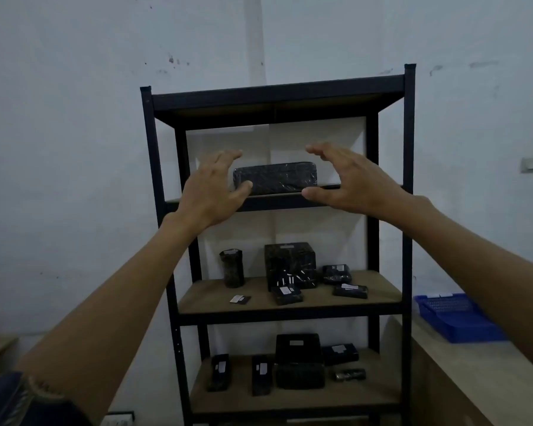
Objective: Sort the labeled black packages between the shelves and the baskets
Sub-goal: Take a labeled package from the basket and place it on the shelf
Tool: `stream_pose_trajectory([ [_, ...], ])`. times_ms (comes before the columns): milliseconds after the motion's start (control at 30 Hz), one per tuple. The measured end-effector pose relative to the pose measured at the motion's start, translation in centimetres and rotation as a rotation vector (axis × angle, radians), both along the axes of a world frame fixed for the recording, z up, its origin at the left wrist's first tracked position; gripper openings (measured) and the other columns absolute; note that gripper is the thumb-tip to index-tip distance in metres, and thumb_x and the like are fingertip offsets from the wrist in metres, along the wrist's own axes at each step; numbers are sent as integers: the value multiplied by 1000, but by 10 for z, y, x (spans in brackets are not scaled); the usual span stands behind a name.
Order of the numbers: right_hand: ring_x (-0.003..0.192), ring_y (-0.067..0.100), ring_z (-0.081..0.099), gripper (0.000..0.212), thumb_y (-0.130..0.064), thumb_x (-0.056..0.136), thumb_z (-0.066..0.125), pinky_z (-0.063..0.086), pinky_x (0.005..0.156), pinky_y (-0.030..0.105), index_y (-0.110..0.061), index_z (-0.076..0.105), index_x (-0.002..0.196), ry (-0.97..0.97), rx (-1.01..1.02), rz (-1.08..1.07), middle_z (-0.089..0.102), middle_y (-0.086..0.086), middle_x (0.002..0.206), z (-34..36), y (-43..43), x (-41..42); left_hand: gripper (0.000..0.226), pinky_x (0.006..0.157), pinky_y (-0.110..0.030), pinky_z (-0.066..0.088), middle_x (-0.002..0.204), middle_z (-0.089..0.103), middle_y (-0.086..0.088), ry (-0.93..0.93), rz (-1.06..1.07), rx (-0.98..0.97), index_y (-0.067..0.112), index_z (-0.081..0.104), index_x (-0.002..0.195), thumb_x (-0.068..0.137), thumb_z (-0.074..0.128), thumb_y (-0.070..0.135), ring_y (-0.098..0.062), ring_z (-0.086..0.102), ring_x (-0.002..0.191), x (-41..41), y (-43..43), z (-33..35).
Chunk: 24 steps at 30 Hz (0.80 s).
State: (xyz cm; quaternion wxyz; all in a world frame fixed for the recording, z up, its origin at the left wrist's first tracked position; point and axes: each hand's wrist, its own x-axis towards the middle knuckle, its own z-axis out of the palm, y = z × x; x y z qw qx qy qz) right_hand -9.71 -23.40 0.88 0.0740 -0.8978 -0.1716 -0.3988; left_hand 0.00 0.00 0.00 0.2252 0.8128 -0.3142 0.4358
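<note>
the long black package (274, 178) is seen lying on the upper shelf (274, 205) between the left hand (211, 187) and right hand (348, 176), whose fingers are spread and grip nothing; other packages (289, 265) are seen on the lower shelves (216, 299), none in the blue basket (461, 321), so sorting is judged mostly unfinished

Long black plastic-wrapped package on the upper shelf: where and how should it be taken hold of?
Take its two short ends, one hand each, from the front. The long black plastic-wrapped package lies lengthwise along the front edge of the dark metal shelf, wide and low, with free space beyond both ends. The open left hand and right hand flank it.
</note>
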Motion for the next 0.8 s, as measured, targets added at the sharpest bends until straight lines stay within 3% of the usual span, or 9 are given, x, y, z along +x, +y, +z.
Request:
stream_pose_trajectory([
  [133,123,24,48,72,-47,82,64,42,97,39,-19,32,141,30,-25,-4,48,8,139,-4,10,10,58,103,-40,38,143,46,-8,9,22,-26,16,41,141,90,61,34,-24,41,131,7,9,-8],
  [400,128,20,43,72,-47,83,63,38,105,39,-23,30,142,134,-39,0,43,4,142,-37,34,41,54,103,-45,44,135,51,-6,113,-48,-57,17,46,136,88,65,34,-21,49,122,30,48,-46],
  [667,130,17,41,71,-45,82,64,36,107,35,-22,32,142,221,6,40,42,1,144,-88,63,83,52,104,-32,38,136,52,-1,176,-77,-134,18,49,134,88,66,32,-14,46,125,60,85,-100],
  [800,131,16,40,71,-44,83,64,35,108,36,-23,32,142,250,16,55,41,1,145,-96,73,116,51,106,-35,38,137,51,0,206,-51,-122,19,49,135,88,65,34,-15,45,127,91,93,-110],
])
